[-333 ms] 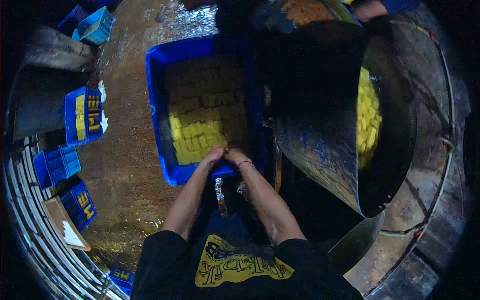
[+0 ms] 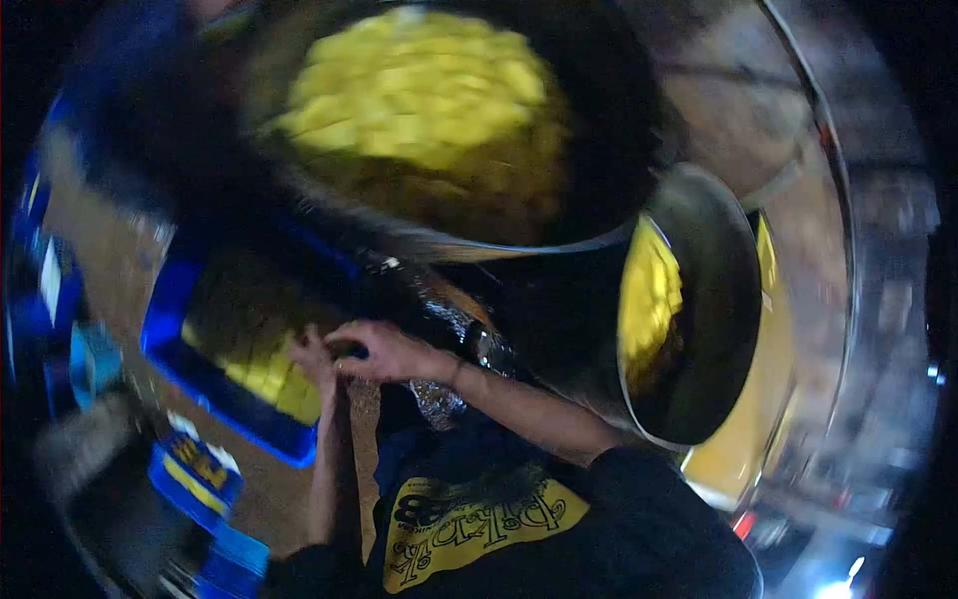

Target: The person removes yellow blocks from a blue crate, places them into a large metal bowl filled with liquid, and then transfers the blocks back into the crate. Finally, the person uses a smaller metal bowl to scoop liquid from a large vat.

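Note:
My left hand [image 2: 317, 359] is over the near side of a blue crate [image 2: 222, 419], its blurred fingers raised and slightly apart. Against it, my right hand [image 2: 387, 353] reaches in from the right, thumb and fingers curved with a gap between them. The fingers of both hands meet or overlap; nothing visible is held. Yellow blocks [image 2: 264, 379], which look like tofu, lie packed inside the crate, those at the far side in deep shadow.
A large dark pan [image 2: 609, 130] at the top holds heaped yellow blocks [image 2: 419, 90]. To the right stands a second dark pan [image 2: 714, 319] with yellow pieces [image 2: 649, 299]. Smaller blue crates [image 2: 195, 484] are at lower left. Brown floor [image 2: 115, 260] shows beside the big crate.
My view has swung to the right, so the crate now appears lower left and the large pan fills the top. My hands have lifted from the crate's near edge, fingers now more spread.

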Action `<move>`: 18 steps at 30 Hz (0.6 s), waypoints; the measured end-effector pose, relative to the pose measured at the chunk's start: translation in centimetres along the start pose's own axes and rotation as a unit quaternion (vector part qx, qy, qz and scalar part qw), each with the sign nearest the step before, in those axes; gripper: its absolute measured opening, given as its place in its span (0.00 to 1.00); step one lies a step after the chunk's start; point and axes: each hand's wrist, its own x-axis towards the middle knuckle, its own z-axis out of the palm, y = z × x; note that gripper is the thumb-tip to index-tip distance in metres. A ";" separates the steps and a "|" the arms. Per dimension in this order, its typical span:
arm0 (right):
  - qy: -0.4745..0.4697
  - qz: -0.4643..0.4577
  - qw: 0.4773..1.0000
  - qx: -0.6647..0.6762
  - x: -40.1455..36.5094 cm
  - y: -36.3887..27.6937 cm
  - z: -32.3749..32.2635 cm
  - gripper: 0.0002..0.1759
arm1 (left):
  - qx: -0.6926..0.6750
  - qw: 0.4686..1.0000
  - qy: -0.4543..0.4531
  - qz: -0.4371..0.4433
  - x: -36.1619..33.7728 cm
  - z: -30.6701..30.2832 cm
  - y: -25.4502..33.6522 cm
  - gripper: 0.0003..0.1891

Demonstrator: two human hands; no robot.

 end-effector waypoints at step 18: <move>0.247 0.454 0.738 -0.434 -49.5 40.4 -13.8 0.25 | 0.135 0.563 -0.679 0.451 -26.4 7.8 51.5 0.14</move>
